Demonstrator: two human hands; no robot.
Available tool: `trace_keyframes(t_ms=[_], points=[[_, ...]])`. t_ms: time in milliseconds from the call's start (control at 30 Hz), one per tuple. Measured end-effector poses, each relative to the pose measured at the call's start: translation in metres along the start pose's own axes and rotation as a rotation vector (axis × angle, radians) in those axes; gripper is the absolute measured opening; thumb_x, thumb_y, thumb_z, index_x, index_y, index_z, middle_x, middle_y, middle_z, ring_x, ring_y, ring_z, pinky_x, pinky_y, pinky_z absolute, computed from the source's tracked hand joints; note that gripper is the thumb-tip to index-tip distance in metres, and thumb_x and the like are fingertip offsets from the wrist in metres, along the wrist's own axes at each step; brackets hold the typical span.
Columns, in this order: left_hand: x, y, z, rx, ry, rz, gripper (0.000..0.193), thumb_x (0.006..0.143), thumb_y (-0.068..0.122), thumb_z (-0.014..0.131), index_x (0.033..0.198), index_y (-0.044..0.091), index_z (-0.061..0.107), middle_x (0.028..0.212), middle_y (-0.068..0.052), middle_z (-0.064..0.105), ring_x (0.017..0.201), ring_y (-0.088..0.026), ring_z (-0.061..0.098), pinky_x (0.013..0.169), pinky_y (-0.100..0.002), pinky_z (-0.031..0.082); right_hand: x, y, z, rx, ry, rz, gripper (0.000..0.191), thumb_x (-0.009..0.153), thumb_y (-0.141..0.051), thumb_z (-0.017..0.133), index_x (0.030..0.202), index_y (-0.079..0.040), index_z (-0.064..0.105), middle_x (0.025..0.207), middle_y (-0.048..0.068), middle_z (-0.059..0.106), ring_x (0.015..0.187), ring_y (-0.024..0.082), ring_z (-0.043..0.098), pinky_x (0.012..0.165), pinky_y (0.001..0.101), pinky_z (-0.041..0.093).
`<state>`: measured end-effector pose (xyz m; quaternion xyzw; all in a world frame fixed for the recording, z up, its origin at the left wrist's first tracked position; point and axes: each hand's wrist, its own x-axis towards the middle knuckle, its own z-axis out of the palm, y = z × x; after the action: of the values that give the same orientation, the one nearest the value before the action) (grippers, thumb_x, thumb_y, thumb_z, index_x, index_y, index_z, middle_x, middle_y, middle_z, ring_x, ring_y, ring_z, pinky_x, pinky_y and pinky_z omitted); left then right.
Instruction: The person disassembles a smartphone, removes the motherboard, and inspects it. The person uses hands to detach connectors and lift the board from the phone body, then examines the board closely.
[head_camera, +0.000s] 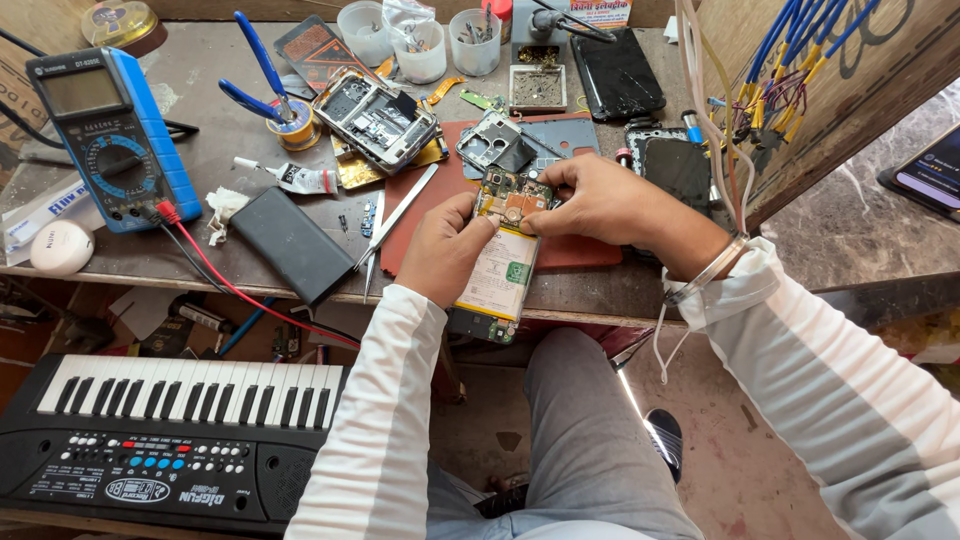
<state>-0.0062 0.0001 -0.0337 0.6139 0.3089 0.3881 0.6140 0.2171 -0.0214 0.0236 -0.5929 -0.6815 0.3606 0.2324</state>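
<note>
A: Since the head view is all there is, status from it: opened phone (503, 262), back cover off, sits at the near edge of the bench (200, 262), its lower end hanging past the edge, over the person's lap.

B: Hands?

A: Left hand (443, 250) wraps the phone's left side, thumb on the upper board. Right hand (600, 200) comes in from the right, fingertips pinched on the board area at the top. Both closed on the phone, nearly touching. Can't tell if a small part is between the fingertips.

B: Progress?

A: I'd say mid-teardown. Battery with its pale label is in place, board seated. A grey inner frame (497, 143) lies just beyond on the red mat (575, 250). Tweezers (395, 218) lie unused to the left.

B: Other clutter?

A: A second gutted phone (378, 118) farther left, black flat pack (290, 243) near the edge, blue multimeter (115, 135) far left with red lead. Keyboard (165, 430) below the bench.

B: Remaining?

A: Board and battery not out yet, by my read.
</note>
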Motion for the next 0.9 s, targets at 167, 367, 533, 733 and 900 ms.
trace_keyframes(t_ms=[167,367,533,733,900], points=[[0.000,-0.001,-0.003,-0.001,-0.024,0.001,0.020,0.099,0.013,0.060,0.108,-0.003,0.068,0.091,-0.002,0.071,0.076,-0.003,0.061,0.064,-0.022,0.050,-0.003,0.003,0.004,0.050,0.012,0.040,0.035,0.077,-0.027,0.082,0.100,-0.001,0.076,0.078,0.002,0.071,0.069,0.009,0.058,0.061,0.0292,0.049],[0.001,-0.005,-0.007,-0.183,-0.008,-0.012,0.022,0.099,0.013,0.059,0.112,-0.003,0.068,0.094,-0.004,0.073,0.075,-0.005,0.064,0.065,-0.022,0.052,-0.010,0.013,0.001,0.496,0.045,0.015,0.031,0.091,-0.030,0.076,0.100,0.000,0.078,0.077,-0.006,0.065,0.066,0.004,0.051,0.058,0.0229,0.041],[0.003,-0.010,-0.011,-0.209,-0.001,0.008,0.023,0.101,0.013,0.058,0.114,-0.004,0.068,0.094,-0.005,0.072,0.074,-0.006,0.063,0.065,-0.022,0.052,-0.031,0.020,0.010,0.628,0.100,0.148,0.028,0.090,-0.030,0.075,0.104,-0.006,0.080,0.063,-0.008,0.048,0.052,0.003,0.035,0.046,0.0229,0.027],[0.001,-0.009,-0.010,-0.200,0.001,0.009,0.023,0.100,0.013,0.059,0.114,-0.004,0.068,0.095,-0.005,0.073,0.076,-0.005,0.064,0.066,-0.022,0.052,-0.035,0.014,0.028,0.565,0.204,0.110,0.026,0.091,-0.029,0.076,0.102,-0.005,0.079,0.064,-0.009,0.054,0.053,0.002,0.041,0.046,0.0217,0.032],[0.001,-0.008,-0.010,-0.218,-0.008,0.016,0.024,0.100,0.014,0.058,0.114,-0.003,0.068,0.095,-0.004,0.072,0.076,-0.006,0.064,0.067,-0.022,0.053,-0.035,0.013,0.028,0.622,0.183,0.116,0.026,0.090,-0.029,0.076,0.101,-0.006,0.079,0.067,-0.009,0.054,0.055,0.000,0.042,0.047,0.0207,0.033]])
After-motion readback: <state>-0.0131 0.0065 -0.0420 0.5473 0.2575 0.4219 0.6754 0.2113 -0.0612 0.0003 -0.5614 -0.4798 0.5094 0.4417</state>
